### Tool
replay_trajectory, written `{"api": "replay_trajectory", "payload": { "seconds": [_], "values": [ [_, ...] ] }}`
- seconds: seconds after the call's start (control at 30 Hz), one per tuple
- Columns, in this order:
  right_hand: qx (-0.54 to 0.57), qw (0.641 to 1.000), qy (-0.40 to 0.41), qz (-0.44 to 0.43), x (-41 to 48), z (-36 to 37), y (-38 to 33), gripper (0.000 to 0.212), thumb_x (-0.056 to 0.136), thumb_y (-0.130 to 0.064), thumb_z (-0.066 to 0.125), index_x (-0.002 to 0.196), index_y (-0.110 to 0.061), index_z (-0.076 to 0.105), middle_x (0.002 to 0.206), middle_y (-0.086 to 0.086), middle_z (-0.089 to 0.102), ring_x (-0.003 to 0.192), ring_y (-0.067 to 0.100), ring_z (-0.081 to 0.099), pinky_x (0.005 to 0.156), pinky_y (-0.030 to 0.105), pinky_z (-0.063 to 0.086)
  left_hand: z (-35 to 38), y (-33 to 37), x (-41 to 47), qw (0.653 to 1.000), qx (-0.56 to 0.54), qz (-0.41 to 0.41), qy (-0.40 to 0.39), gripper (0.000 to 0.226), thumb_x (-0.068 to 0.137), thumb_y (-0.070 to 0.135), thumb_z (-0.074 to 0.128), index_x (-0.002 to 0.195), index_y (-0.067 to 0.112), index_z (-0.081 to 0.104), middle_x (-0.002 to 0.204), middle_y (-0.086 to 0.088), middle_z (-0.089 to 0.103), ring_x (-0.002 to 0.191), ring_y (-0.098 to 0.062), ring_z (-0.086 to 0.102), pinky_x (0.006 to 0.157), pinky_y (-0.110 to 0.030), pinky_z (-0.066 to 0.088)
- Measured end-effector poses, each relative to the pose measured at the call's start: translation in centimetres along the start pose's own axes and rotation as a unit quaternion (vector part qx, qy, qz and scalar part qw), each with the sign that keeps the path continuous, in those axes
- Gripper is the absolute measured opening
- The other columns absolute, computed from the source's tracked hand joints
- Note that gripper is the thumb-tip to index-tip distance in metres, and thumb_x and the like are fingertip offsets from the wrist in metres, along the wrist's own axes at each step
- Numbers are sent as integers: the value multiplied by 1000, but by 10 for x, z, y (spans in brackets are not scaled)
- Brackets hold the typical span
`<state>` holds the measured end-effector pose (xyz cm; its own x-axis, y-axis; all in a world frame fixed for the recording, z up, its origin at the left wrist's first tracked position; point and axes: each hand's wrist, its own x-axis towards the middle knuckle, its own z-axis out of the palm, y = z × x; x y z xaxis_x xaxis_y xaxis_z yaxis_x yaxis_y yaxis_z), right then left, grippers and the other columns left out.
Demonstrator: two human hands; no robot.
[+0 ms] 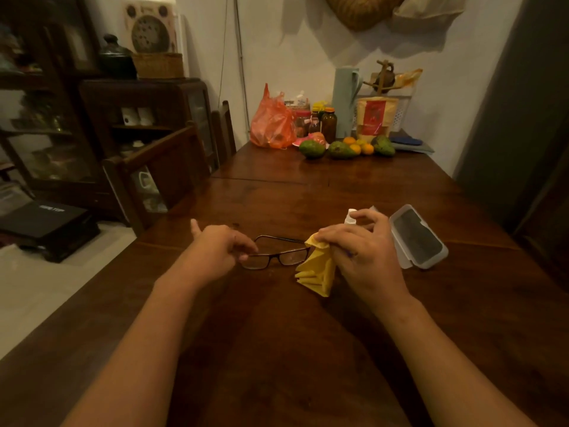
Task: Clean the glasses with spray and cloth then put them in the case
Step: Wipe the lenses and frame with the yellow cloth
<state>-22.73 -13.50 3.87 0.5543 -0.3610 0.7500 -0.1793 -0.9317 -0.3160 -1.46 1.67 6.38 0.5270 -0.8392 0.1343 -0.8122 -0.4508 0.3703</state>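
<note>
Right hand (366,254) grips cloth (317,272) and spray bottle (351,218); left hand (218,251) reaches the glasses (286,257), grip unclear. Cleaning looks barely begun; case (418,238) lies open.

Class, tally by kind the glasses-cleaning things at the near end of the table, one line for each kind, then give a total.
glasses: 1
yellow cloth: 1
spray bottle: 1
case, lying open: 1
Total: 4
</note>
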Motion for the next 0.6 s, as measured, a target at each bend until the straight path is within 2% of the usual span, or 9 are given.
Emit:
{"api": "replay_trajectory", "payload": {
  "seconds": [0.07,0.13,0.23,0.3,0.37,0.43,0.5,0.6],
  "values": [
    [3,1000,2,5,0,-1,1,20,85,-17,69,103,-20,77,108,-7,73,121,27,41,86,40,42,3,1,-1,1000,-13,3,15,31,88,23,68,102,51,64,86,36,60,106,2,50,108,-60,-21],
    [-4,1000,9,5,1,-3,2,19,84,-15,73,101,-21,77,106,-8,73,121,27,43,87,38,40,11,11,0,999,-14,19,22,35,88,34,66,115,54,56,80,39,54,105,2,50,109,-60,-17],
    [-12,1000,25,5,2,-6,2,20,81,-13,78,99,-21,78,102,-9,74,119,28,45,86,38,40,27,39,9,998,16,60,6,42,89,46,57,127,56,42,82,32,56,114,-6,56,109,-61,-6],
    [-14,1000,28,3,2,-9,2,19,79,-12,79,97,-21,78,100,-9,74,118,29,46,86,40,41,38,57,17,996,41,73,-14,38,90,49,51,127,53,45,90,24,62,116,-12,57,105,-60,3],
    [-18,999,27,-4,3,-11,1,19,78,-12,79,95,-21,78,99,-8,74,118,30,46,87,41,40,44,68,26,995,58,64,-45,26,92,48,48,118,48,54,93,19,64,112,-15,58,100,-58,11],
    [-20,999,25,-10,3,-12,0,19,78,-12,79,94,-21,78,98,-8,74,118,29,45,88,39,39,44,74,34,996,46,47,-60,11,91,47,48,94,43,58,79,20,57,97,-16,58,89,-52,19],
    [-20,999,23,-11,3,-13,0,19,77,-12,79,93,-21,78,97,-8,74,118,27,44,89,36,37,41,78,40,998,18,17,-51,15,90,44,51,78,36,58,73,17,56,83,-12,52,79,-44,20],
    [-16,1000,16,-1,2,-13,0,20,76,-12,80,93,-22,78,98,-10,73,119,24,42,88,38,39,38,80,45,999,-2,-38,-24,25,88,44,59,67,30,63,71,12,62,81,-12,55,81,-43,33]
  ]
}}
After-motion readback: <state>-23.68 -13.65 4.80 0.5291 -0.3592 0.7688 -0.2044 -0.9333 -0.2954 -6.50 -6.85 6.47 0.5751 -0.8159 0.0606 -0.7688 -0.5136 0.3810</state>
